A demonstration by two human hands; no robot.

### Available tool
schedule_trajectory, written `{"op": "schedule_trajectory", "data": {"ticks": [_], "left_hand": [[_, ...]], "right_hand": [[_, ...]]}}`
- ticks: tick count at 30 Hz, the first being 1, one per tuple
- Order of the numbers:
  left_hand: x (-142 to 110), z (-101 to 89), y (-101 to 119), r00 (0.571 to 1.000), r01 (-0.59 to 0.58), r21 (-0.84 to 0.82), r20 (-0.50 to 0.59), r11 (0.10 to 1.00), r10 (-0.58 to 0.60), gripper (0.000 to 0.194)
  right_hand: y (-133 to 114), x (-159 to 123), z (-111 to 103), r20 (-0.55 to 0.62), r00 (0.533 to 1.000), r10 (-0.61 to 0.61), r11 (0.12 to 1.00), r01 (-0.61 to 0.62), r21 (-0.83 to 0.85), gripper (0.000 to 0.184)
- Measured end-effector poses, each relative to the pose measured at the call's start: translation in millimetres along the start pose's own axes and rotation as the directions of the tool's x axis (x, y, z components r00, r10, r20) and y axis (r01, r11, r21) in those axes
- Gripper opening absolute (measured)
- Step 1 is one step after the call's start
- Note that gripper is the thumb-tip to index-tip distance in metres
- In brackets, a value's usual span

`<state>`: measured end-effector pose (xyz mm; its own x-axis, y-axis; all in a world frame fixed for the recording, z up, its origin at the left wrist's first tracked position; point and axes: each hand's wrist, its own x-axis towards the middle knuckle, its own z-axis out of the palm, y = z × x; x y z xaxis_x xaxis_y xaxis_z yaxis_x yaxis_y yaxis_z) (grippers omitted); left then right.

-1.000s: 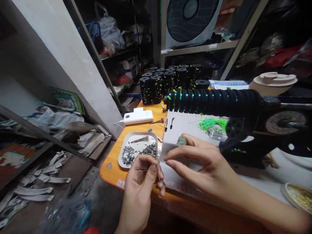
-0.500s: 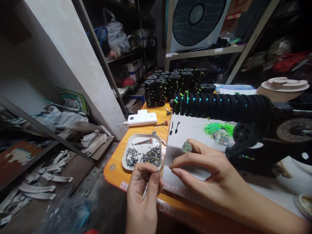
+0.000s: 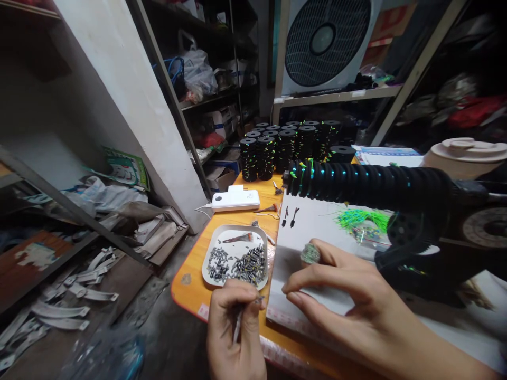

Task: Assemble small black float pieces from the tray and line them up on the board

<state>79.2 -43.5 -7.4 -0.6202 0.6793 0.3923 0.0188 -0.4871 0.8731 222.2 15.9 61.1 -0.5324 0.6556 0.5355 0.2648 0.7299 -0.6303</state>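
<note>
My left hand (image 3: 237,330) is closed in a pinch just in front of the white tray (image 3: 206,272). A slim pale stick (image 3: 237,328) runs through its fingers, and a tiny dark piece (image 3: 259,299) shows at the fingertips, too small to name. Inside the tray lie many small dark metal-looking parts (image 3: 249,262) and a brush-like tool (image 3: 238,238). To the right, over the white board (image 3: 283,264), my right hand (image 3: 348,290) has thumb and index tips nearly together. A rough grey-green lump (image 3: 310,253) is held by its other fingers; anything between the tips is too small to see.
A black ridged roller (image 3: 368,182) with green and blue bits sits on a machine at right. Black spools (image 3: 263,158) stand behind. A white power bank (image 3: 235,200), bright green strands (image 3: 362,219) and two small black pieces (image 3: 292,219) lie around the hands.
My left hand has turned a little, so the pale stick and tiny piece show more plainly. Both hands sit slightly lower in view, as the camera has tilted up.
</note>
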Motion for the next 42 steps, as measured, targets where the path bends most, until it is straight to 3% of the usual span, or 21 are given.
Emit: {"op": "schedule_trajectory", "data": {"ticks": [8,12,18,22,25,28,32,34,36,38,39,42], "left_hand": [[0,1.1,-1,1.0,0.01,-0.019,0.002,1.0,-0.01,0.01],[-5,5.4,0,0.993,0.115,-0.085,0.049,0.99,-0.111,0.013],[-21,13.3,-2,0.905,0.424,-0.227,0.078,0.877,-0.418,0.023],[-24,17.1,-1,0.858,0.499,-0.315,0.047,0.807,-0.512,0.03],[-20,19.2,-1,0.899,0.42,-0.318,0.021,0.85,-0.437,0.028],[-10,15.6,-1,0.972,0.22,-0.287,-0.016,0.932,-0.234,0.018],[14,-5.9,2,0.996,0.012,-0.272,-0.077,0.962,-0.034,0.01],[30,-21.9,2,0.997,0.013,-0.165,-0.067,0.986,-0.025,0.01],[49,-37.2,1,0.999,0.052,0.097,-0.014,0.994,-0.051,0.021],[70,-47.9,-1,0.98,0.034,0.422,0.164,0.906,-0.114,0.022],[81,-50.6,-3,0.941,-0.025,0.558,0.294,0.83,-0.169,0.018],[108,-48.7,-8,0.835,-0.121,0.678,0.464,0.725,-0.294,0.015]], "right_hand": [[-1,0,0,-0.01,1.0,0.007,1.0,-0.007,-0.005,0.018],[-1,-1,3,-0.033,0.999,0.018,1.0,-0.017,0.025,0.017],[2,-5,7,-0.065,0.998,0.011,0.991,-0.002,0.132,0.016],[0,-4,8,-0.084,0.996,0.0,0.997,0.006,0.074,0.015],[-3,-4,9,-0.052,0.998,-0.024,0.998,0.027,0.06,0.016],[-3,-5,9,-0.004,0.997,-0.072,0.997,0.072,0.021,0.016],[0,-4,1,-0.032,0.992,-0.123,0.988,0.12,-0.094,0.015],[1,-1,-3,-0.018,0.991,-0.131,0.984,0.128,-0.121,0.014],[0,1,-6,0.03,0.994,-0.11,0.988,0.112,-0.109,0.014],[-2,2,-7,0.073,0.995,-0.069,0.994,0.075,-0.082,0.014],[-3,2,-8,0.087,0.995,-0.05,0.996,0.056,-0.074,0.014],[-2,1,-9,0.085,0.996,-0.029,0.995,0.037,-0.093,0.012]]}}
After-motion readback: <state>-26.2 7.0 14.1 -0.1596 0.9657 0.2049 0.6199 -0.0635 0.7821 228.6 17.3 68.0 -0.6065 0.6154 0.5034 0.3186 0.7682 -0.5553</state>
